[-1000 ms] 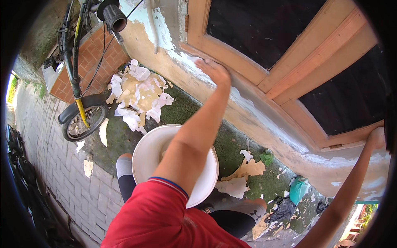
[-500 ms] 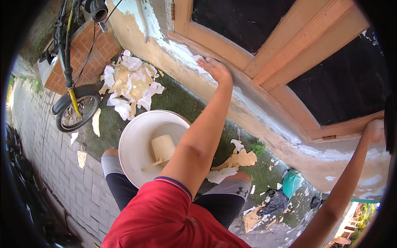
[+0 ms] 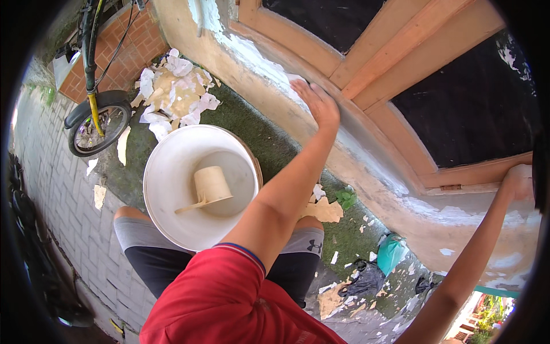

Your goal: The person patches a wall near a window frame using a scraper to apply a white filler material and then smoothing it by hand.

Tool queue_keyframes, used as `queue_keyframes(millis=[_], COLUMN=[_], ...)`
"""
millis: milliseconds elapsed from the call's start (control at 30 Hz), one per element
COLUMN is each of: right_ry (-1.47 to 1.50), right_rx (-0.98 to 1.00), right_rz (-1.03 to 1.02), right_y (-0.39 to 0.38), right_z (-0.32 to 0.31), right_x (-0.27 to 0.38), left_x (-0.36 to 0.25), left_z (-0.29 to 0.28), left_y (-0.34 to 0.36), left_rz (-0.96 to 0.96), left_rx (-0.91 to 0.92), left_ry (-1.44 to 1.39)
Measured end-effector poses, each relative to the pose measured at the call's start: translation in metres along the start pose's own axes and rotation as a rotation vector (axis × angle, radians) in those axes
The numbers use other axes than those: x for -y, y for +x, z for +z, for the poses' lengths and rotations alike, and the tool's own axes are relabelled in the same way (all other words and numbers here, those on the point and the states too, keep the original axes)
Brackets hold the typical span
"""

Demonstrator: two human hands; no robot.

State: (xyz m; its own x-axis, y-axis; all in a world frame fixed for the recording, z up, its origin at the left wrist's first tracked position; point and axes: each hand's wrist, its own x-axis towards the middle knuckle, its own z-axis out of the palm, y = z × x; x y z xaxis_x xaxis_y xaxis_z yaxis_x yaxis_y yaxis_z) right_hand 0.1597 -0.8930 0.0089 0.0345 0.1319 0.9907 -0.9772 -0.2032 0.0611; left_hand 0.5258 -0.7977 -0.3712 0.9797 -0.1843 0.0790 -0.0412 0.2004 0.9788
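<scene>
My left hand [image 3: 319, 104] lies flat against the wall strip just under the wooden window frame [image 3: 412, 135], fingers stretched out and apart from any tool. White flaking paint [image 3: 252, 60] is next to its fingertips. My right hand [image 3: 518, 181] rests at the lower right part of the frame; its fingers are hidden by the dark rim of the view. Between my knees stands a large white bucket [image 3: 166, 172]. Inside it lies a beige long-handled dipper [image 3: 212, 184], tipped on its side.
A heap of white and tan paint flakes [image 3: 177, 92] lies by the wall at the far left, near a bicycle wheel [image 3: 100, 129]. Close to the wall on the right are a small plant [image 3: 346, 198], a teal bag [image 3: 392, 254] and a black plastic bag [image 3: 368, 278].
My left hand has slid a little to the right along the wall under the frame. The view has shifted, showing more of the bucket's inside. My right hand stays at the frame.
</scene>
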Motion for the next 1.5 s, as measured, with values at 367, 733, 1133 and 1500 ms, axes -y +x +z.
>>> queue_keyframes(millis=[367, 733, 1133, 1500], right_ry=[-0.194, -0.020, 0.077, 0.063], right_rx=[-0.181, -0.268, -0.068, 0.036], right_rz=[-0.200, -0.110, 0.066, 0.100], right_y=[0.009, -0.001, -0.007, -0.004], right_z=[0.030, 0.000, -0.020, -0.025], right_x=[-0.049, 0.017, 0.037, 0.034], left_x=[0.008, 0.019, 0.010, 0.004], left_z=[0.002, -0.007, -0.017, -0.011], left_y=[-0.023, -0.141, -0.089, 0.049], left_rz=[0.054, 0.108, 0.202, -0.001], left_rx=[0.005, 0.251, 0.200, -0.066], left_ry=[-0.039, 0.023, 0.087, -0.041])
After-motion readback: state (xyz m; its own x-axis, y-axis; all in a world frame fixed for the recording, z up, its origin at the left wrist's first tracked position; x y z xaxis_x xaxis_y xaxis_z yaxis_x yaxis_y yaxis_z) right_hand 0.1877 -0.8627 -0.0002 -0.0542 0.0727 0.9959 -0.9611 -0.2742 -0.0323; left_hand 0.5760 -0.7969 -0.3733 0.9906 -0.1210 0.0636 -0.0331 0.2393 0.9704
